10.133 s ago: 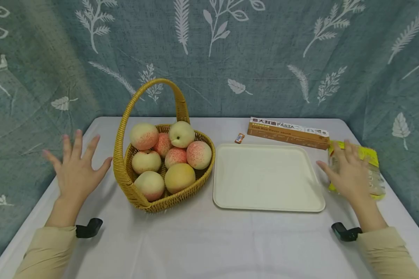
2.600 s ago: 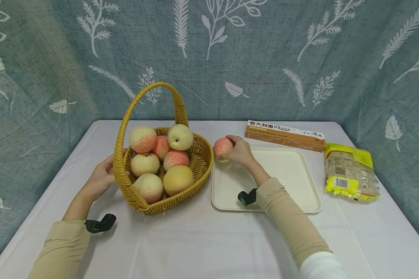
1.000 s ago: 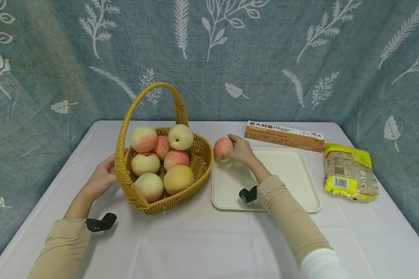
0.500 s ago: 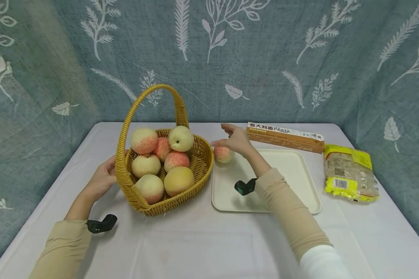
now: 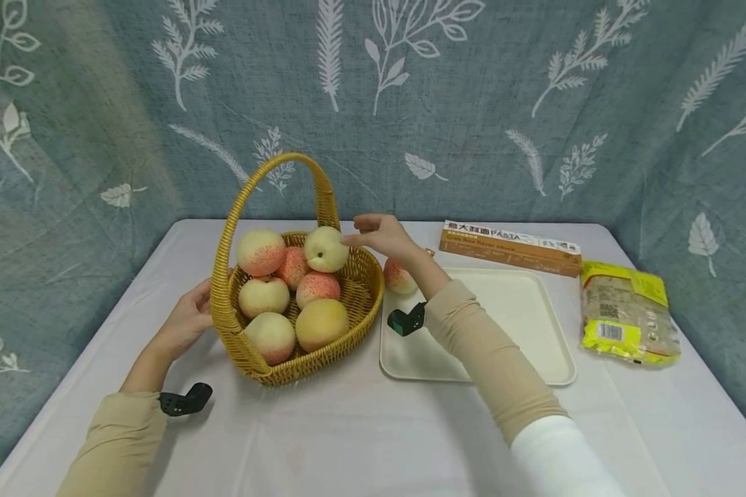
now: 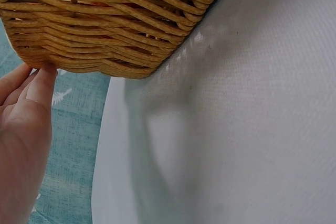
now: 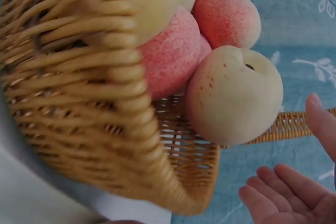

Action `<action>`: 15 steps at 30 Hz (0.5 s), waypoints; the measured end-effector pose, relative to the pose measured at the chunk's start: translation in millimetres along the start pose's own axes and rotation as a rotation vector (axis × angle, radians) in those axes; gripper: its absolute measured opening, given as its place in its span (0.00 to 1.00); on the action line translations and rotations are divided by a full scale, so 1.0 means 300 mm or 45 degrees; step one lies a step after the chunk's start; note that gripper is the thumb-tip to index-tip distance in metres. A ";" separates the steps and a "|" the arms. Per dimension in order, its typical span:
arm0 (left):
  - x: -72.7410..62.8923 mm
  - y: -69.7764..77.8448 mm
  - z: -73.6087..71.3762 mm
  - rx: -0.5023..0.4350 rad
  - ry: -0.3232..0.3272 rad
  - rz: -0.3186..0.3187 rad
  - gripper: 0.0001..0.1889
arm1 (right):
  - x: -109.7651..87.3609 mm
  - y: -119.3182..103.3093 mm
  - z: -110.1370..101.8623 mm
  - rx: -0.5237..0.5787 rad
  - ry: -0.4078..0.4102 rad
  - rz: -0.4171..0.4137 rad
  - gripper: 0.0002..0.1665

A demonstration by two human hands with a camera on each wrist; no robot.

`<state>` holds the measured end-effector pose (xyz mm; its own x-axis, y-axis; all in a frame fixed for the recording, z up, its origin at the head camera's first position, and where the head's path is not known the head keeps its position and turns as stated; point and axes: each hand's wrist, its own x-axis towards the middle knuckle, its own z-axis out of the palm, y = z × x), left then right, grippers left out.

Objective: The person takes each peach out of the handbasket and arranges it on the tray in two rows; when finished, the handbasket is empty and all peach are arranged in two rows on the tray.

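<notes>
A yellow-brown wicker basket (image 5: 298, 369) with a tall arched handle stands left of centre, filled with several peaches. My left hand (image 5: 189, 319) pinches its left rim, the thumb outside; in the left wrist view the fingertips (image 6: 44, 72) meet the woven edge. My right hand (image 5: 385, 235) hangs over the basket's back right side, thumb and fingers spread apart with nothing between them. Nearest to it is a pale peach (image 7: 233, 95) at the top of the heap. One reddish peach (image 5: 398, 277) lies at the left back corner of the cream tray (image 5: 503, 331), partly hidden by my right forearm.
Behind the tray lies a brown pasta box (image 5: 510, 250). A yellow-and-clear food packet (image 5: 628, 314) lies to the right on the white tablecloth (image 5: 323, 442). A small candy wrapper (image 5: 431, 252) peeks out behind my right wrist. A blue-green leaf-patterned curtain (image 5: 373, 172) borders the table.
My right hand has let go of the reddish peach, leaving it on the tray, and moved left to the basket. The left hand has stayed at the basket's rim since the last few frames.
</notes>
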<state>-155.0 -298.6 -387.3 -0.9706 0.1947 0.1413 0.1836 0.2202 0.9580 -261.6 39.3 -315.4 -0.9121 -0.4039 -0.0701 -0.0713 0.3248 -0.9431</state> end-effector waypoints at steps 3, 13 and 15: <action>-0.003 -0.002 -0.001 0.001 -0.001 -0.011 0.40 | 0.016 -0.011 0.020 -0.036 -0.011 0.023 0.37; -0.003 -0.009 -0.003 -0.026 0.006 -0.016 0.41 | 0.048 -0.035 0.078 -0.034 0.068 0.092 0.32; -0.003 -0.007 -0.003 -0.040 0.006 -0.008 0.40 | 0.052 -0.038 0.088 -0.022 0.093 0.109 0.30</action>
<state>-154.8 -300.0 -389.2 -0.9725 0.1886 0.1368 0.1729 0.1910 0.9662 -264.2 6.7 -314.4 -0.9421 -0.3109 -0.1256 0.0016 0.3703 -0.9289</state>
